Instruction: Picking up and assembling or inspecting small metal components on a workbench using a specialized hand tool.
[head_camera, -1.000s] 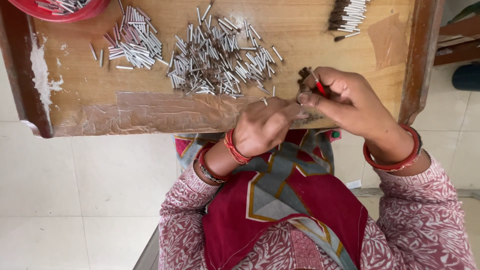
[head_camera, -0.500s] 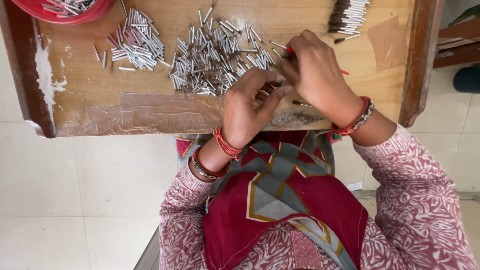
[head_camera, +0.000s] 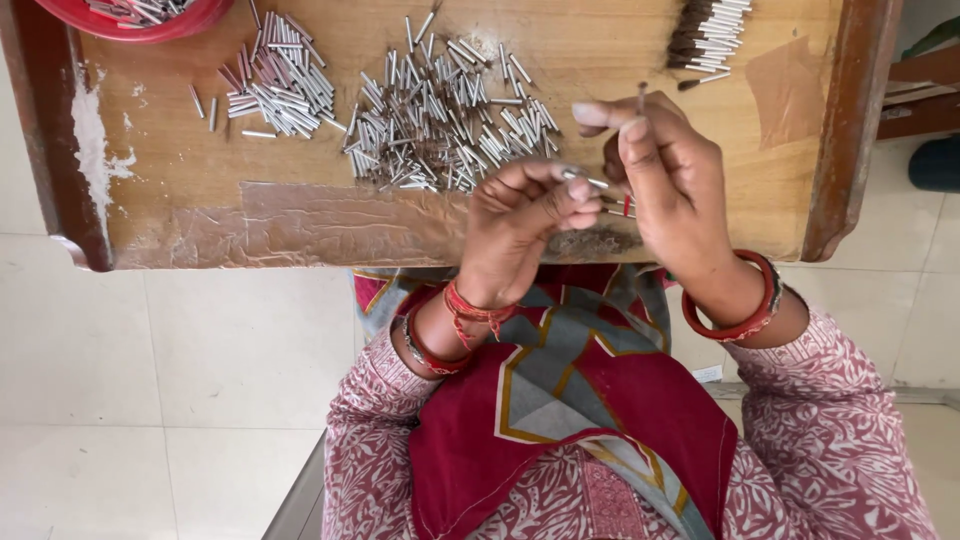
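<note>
Wooden table (head_camera: 500, 40) carries heaps of metal tubes (head_camera: 440, 110); left hand (head_camera: 520, 215) pinches one tube (head_camera: 590, 181), right hand (head_camera: 665, 175) pinches a thin stick (head_camera: 641, 97), best aligned steadily.

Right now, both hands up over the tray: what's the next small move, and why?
Probably bring the two hands together: the left hand pinches a small silver tube pointing toward the right hand, which holds a thin stick upright. They sit close but apart, above the tube pile.

A wooden table (head_camera: 300, 215) carries two heaps of small metal tubes (head_camera: 445, 105), left and centre. A red bowl (head_camera: 150, 20) sits far left; dark-tipped sticks (head_camera: 708, 35) lie far right.
</note>
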